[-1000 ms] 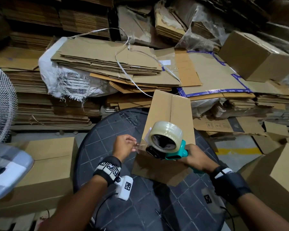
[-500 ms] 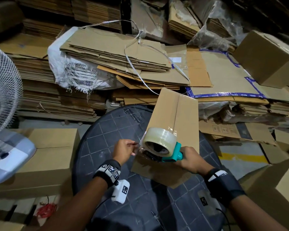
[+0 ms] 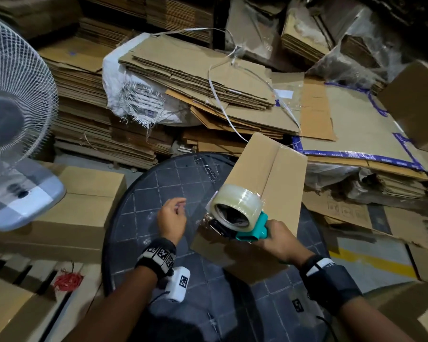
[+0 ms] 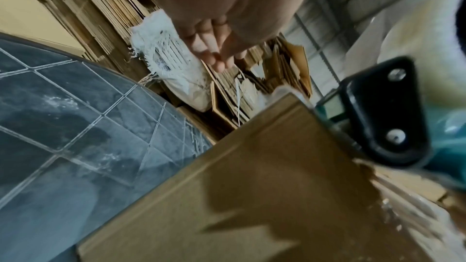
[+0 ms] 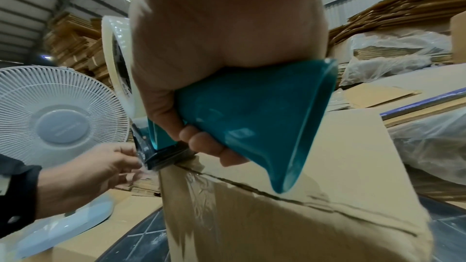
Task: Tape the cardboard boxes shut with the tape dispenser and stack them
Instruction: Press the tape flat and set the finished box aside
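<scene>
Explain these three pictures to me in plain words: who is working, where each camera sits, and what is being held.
No machine here: a person works with bare hands. One camera sits on the head, one on each wrist. The right hand grips a teal tape dispenser with a clear tape roll, its front end at the near edge of a long brown cardboard box. That box lies on a round dark tiled table. The left hand, fingers loosely curled, is beside the dispenser; whether it pinches tape is unclear.
</scene>
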The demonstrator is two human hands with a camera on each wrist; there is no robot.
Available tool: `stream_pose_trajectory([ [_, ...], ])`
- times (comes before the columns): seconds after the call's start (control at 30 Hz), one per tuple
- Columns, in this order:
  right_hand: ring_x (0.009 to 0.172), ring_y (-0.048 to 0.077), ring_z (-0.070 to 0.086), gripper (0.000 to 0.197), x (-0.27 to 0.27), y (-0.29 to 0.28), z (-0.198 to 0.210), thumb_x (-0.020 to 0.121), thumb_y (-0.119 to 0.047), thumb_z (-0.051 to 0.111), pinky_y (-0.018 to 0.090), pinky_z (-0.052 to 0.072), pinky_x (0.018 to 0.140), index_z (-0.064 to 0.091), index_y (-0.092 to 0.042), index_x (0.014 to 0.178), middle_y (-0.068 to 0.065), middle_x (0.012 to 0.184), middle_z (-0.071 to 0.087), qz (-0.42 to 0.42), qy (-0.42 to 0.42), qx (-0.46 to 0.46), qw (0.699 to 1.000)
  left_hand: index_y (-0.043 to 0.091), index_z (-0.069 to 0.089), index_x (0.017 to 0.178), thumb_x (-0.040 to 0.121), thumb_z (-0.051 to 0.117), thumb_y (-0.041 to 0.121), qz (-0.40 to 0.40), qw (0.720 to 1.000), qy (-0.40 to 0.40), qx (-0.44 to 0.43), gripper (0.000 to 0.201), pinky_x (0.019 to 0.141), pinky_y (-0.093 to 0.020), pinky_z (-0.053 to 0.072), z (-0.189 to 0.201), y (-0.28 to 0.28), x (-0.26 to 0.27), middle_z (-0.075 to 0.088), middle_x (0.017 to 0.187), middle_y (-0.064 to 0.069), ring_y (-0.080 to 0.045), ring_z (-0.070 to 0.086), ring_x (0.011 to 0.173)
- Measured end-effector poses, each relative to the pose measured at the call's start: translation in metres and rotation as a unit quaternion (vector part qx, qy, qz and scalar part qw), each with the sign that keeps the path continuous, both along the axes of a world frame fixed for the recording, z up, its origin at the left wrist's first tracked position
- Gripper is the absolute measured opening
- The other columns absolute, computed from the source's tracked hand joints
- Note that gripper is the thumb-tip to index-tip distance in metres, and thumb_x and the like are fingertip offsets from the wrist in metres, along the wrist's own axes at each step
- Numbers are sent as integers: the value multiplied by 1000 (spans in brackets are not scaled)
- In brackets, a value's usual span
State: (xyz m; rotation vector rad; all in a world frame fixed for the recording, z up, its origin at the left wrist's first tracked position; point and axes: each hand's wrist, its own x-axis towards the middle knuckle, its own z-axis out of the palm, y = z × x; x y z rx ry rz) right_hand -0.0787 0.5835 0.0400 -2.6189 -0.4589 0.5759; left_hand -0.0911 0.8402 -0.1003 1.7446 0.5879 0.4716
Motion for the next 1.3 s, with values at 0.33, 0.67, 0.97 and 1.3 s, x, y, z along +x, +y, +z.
stream_pose_trajectory([
  [0.33, 66, 17, 61, 20, 19, -14, -13, 80, -35, 74, 41, 52, 66, 65, -17, 85, 1, 75, 67, 63, -9, 17, 998, 23, 42, 59, 82, 56, 64, -83, 991, 36, -103, 49, 63, -33, 27, -12, -43, -9, 40, 64, -6, -15, 37, 64],
  [0.67, 82, 25, 63, 19, 18, -21, -14, 86, -34, 74, 37, 51, 72, 62, -19, 87, 7, 87, 68, 82, -3, 58, 995, -10, 71, 102, 102, 50, 4, -132, 981, 75, -123, 25, 70, -16, 47, 12, -53, -8, 68, 96, -11, -21, 61, 88],
  [0.97, 63, 17, 55, 26, 6, -80, -8, 81, -37, 72, 30, 39, 55, 52, -24, 70, 0, 71, 60, 81, -10, 38, 996, -2, 76, 88, 101, 59, 22, -70, 988, 78, -114, 33, 81, -34, 48, 7, -59, -3, 75, 92, -14, -21, 64, 81],
  [1.3, 43, 3, 57, 20, -16, -174, -7, 80, -8, 72, 21, 45, 46, 61, -17, 65, -7, 46, 60, 6, 10, 43, 999, -3, 72, 105, 105, 47, 37, -105, 977, 177, -61, 47, 100, -47, 48, 18, -62, 2, 70, 115, -22, -36, 65, 110],
])
